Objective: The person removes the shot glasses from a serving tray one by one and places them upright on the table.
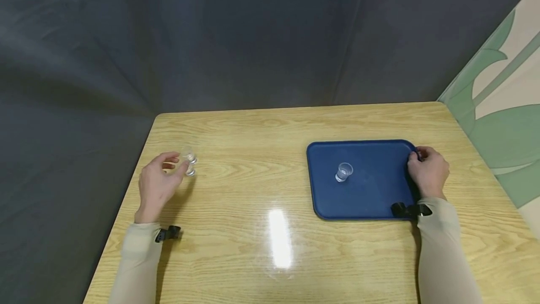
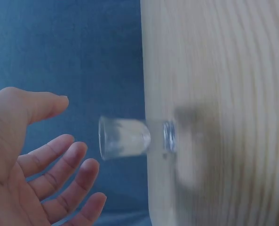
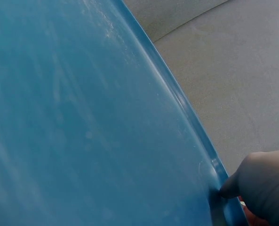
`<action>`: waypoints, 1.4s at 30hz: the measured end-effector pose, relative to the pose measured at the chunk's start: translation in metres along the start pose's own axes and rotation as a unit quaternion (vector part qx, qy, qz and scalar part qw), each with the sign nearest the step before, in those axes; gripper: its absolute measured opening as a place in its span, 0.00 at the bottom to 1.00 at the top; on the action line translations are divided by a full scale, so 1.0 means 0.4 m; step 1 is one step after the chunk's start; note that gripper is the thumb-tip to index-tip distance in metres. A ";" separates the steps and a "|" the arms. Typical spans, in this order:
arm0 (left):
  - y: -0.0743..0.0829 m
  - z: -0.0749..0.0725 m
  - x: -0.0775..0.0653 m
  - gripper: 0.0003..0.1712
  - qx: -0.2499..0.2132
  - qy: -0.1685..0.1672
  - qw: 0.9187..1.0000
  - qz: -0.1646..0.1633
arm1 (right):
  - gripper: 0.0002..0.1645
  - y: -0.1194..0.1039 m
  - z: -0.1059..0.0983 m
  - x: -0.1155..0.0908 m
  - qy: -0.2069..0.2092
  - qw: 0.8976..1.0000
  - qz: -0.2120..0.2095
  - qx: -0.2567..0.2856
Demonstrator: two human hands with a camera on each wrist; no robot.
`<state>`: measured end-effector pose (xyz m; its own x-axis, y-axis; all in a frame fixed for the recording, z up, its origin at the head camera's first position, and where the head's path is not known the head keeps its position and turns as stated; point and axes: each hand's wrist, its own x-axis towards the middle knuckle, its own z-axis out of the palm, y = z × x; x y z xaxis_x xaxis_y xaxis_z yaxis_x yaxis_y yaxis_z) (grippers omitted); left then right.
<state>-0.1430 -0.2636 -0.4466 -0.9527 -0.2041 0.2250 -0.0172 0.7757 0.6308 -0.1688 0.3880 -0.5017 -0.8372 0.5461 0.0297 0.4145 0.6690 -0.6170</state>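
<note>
At the left of the table, my left hand (image 1: pixel 158 182) reaches beside small clear glasses (image 1: pixel 191 170); two seem to stand close together, partly hidden by the thumb. In the left wrist view a clear shot glass (image 2: pixel 125 137) with a thick base stands upright on the table, and the fingers (image 2: pixel 73 160) are spread apart from it. My right hand (image 1: pixel 429 171) grips the right rim of a blue tray (image 1: pixel 375 196), thumb on the inner side. Another small clear glass (image 1: pixel 343 171) stands on the tray, left of its middle.
The wooden table (image 1: pixel 236 229) has its left edge just beyond my left hand. A dark curtain (image 1: pixel 253 36) hangs behind and to the left. A green and beige patterned surface (image 1: pixel 506 130) lies beyond the table's right edge.
</note>
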 end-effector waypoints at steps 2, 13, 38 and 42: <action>0.012 0.006 -0.001 0.24 -0.007 -0.004 1.000 0.007 | 0.29 0.000 -0.001 0.001 -0.003 1.000 0.002 0.000; 0.037 0.045 -0.021 0.22 -0.007 0.001 0.998 0.061 | 0.29 0.001 -0.003 -0.001 -0.001 1.000 -0.008 0.001; 0.244 0.204 -0.057 0.20 0.005 -0.139 0.973 0.184 | 0.28 0.002 -0.001 -0.004 0.004 1.000 -0.015 0.000; 0.289 0.235 -0.061 0.20 -0.002 -0.162 0.967 0.197 | 0.27 0.004 0.002 -0.005 0.018 0.999 -0.029 -0.002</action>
<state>-0.1502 -0.1128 -0.4489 -0.9300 0.3057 0.2039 0.3672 0.7523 0.5470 -0.1667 0.3875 -0.5033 -0.8462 0.5246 0.0935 0.3672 0.7013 -0.6110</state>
